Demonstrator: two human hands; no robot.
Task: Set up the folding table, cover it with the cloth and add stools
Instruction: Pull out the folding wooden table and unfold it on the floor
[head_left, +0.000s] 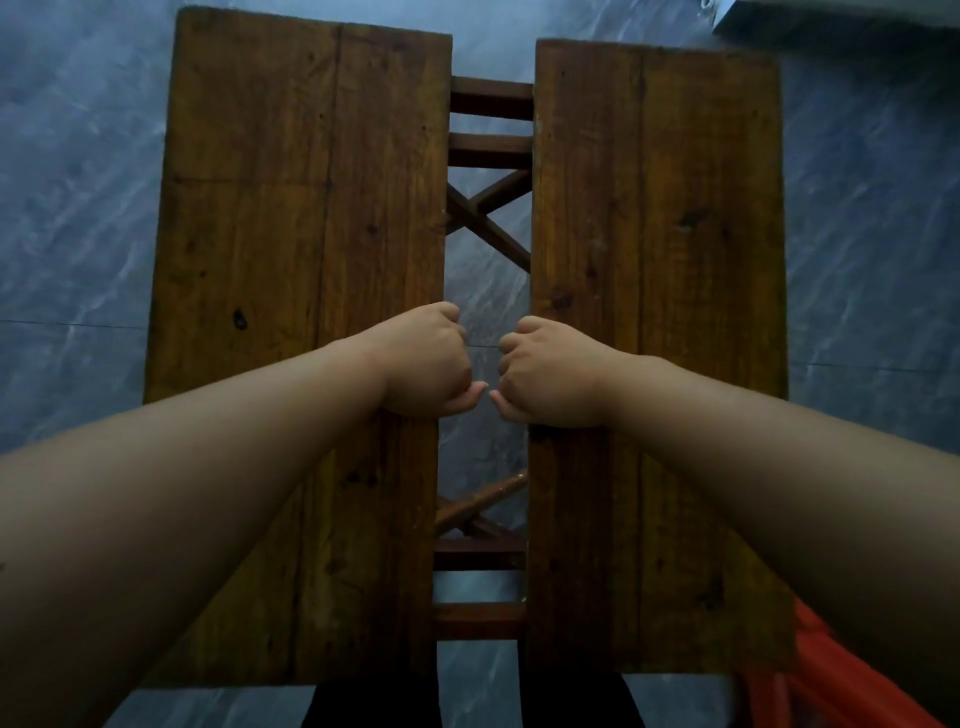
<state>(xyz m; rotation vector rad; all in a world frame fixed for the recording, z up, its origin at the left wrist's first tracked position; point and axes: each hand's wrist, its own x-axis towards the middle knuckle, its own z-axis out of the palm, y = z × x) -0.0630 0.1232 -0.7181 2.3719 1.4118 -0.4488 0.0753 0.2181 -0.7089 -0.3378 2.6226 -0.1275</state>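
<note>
The brown wooden folding table stands below me with its top split into a left half (291, 312) and a right half (660, 312). A gap runs down the middle, showing crossed legs (488, 218) and cross rails underneath. My left hand (426, 364) grips the inner edge of the left half with curled fingers. My right hand (550, 374) grips the inner edge of the right half the same way. The two hands almost touch over the gap. An orange-red cloth (810, 680) lies at the bottom right, partly hidden by my right forearm.
The floor (78, 208) is blue-grey marbled tile on all sides of the table. A pale object (852, 21) shows at the top right corner. My dark trouser legs (374, 706) are at the near end of the table.
</note>
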